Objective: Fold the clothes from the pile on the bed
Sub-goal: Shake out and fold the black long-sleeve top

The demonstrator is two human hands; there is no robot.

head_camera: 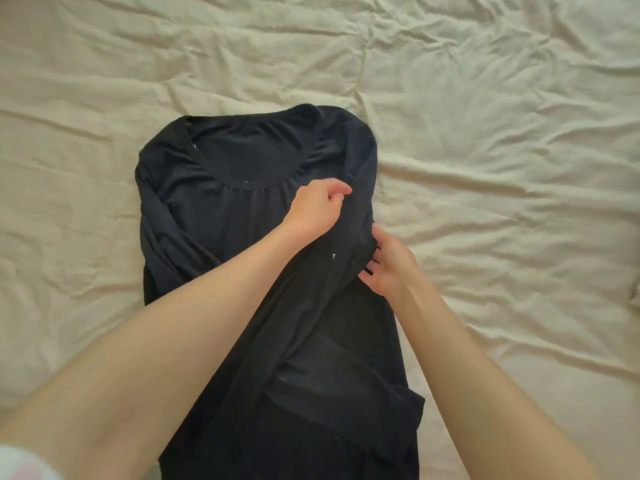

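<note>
A black long-sleeved top (225, 209) lies flat on the bed with its round neckline at the far end. Its left sleeve is folded in across the body. My left hand (318, 206) pinches a fold of the right sleeve just below the neckline. My right hand (388, 265) holds the same sleeve lower down at the garment's right edge, fingers curled into the cloth. The sleeve runs diagonally down across the body toward me.
A wrinkled cream sheet (502, 150) covers the whole bed around the garment. A bit of pale patterned cloth (24, 465) shows at the bottom left corner.
</note>
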